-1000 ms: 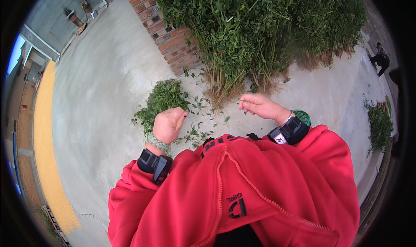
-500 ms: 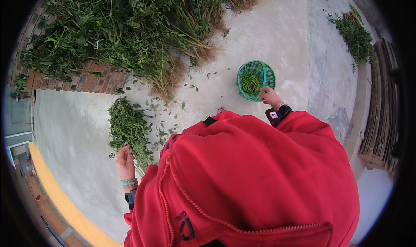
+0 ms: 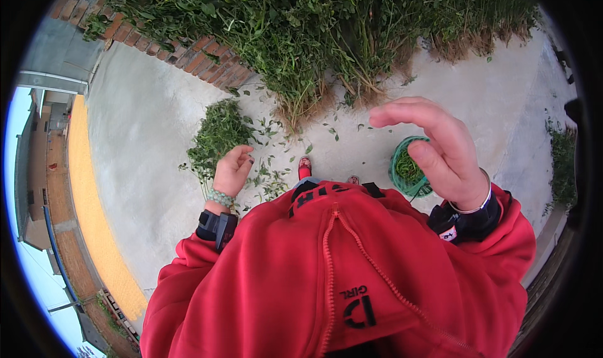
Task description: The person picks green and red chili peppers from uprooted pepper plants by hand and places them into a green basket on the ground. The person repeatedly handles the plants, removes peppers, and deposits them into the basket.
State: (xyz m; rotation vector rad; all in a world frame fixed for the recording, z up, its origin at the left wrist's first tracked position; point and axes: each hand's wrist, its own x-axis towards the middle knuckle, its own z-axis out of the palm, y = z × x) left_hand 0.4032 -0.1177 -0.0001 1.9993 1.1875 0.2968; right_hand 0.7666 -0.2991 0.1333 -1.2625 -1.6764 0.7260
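Note:
My right hand (image 3: 443, 147) is raised high above the ground, open, its thumb and fingers curved apart with nothing between them. Behind it stands a green plastic basket (image 3: 399, 186), partly hidden by the hand, with green chilli-like pods (image 3: 408, 167) inside. On the left, my left hand (image 3: 232, 171) hangs with its fingers loosely bent; nothing shows in it. A small pile of cut leafy plants (image 3: 220, 128) lies on the concrete just beyond that hand, and the hand partly overlaps it in the view.
A large heap of uprooted green plants (image 3: 301, 37), roots toward me, spans the far side beside a low brick edging (image 3: 213, 62). Loose leaves (image 3: 267, 177) litter the concrete floor (image 3: 144, 144). More greenery (image 3: 561, 163) lies far right. My shoe (image 3: 304, 164) shows below me.
My right hand has left the pods in the basket and risen, fingers spreading. My left hand has moved forward and inward. The whole view has turned, shifting the heap rightward.

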